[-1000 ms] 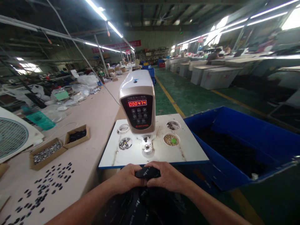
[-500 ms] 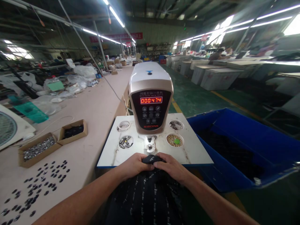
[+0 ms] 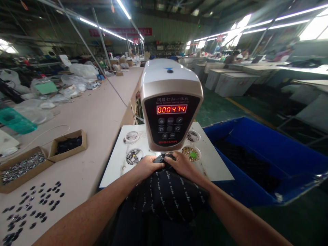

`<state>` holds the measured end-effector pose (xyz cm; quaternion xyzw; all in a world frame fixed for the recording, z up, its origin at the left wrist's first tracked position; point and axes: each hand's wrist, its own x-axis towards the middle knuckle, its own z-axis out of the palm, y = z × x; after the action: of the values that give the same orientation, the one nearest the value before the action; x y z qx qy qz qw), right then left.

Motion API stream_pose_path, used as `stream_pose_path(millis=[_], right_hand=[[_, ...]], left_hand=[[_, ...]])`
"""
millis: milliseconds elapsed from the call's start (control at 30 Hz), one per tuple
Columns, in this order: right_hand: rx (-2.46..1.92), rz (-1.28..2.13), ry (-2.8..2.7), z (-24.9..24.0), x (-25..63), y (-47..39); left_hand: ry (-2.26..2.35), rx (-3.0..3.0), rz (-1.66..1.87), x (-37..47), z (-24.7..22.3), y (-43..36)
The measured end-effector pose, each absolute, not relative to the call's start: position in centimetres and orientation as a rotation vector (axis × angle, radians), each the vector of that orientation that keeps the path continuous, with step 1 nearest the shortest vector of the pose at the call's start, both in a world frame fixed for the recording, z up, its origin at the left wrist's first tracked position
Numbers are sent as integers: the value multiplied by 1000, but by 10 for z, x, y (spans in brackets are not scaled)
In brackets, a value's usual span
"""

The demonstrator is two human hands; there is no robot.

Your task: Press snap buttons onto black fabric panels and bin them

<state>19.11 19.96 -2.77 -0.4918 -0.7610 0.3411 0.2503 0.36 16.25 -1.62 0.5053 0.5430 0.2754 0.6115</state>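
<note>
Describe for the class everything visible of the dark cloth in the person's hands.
The dark cloth looks soft, nearly black, with rows of small pale lettering. The left hand and the right hand pinch its bunched upper end, close to the machine's overhanging head; any contact there is hidden. The rest drapes toward the person in loose folds, its lower end lost in shadow.

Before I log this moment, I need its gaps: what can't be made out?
All in the head view:
Dark cloth: gripped parts hidden behind fingers.
Teal container: left end cut off by the picture edge.
Machine buttons: lettering too small.
Blue bin: contents too dim to identify.
</note>
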Motion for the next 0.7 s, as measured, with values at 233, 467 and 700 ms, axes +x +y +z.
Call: stream_pose_path(millis=[233, 467, 700], right_hand=[[-1368, 793, -2077, -40, 182, 212], [-1378, 782, -2062, -45, 182, 217], [-1388, 793, -2078, -49, 180, 221]], left_hand=[[1290, 1256, 708, 1, -25, 175], [1273, 1245, 726, -1, -28, 180], [1257, 1194, 681, -3, -32, 185]])
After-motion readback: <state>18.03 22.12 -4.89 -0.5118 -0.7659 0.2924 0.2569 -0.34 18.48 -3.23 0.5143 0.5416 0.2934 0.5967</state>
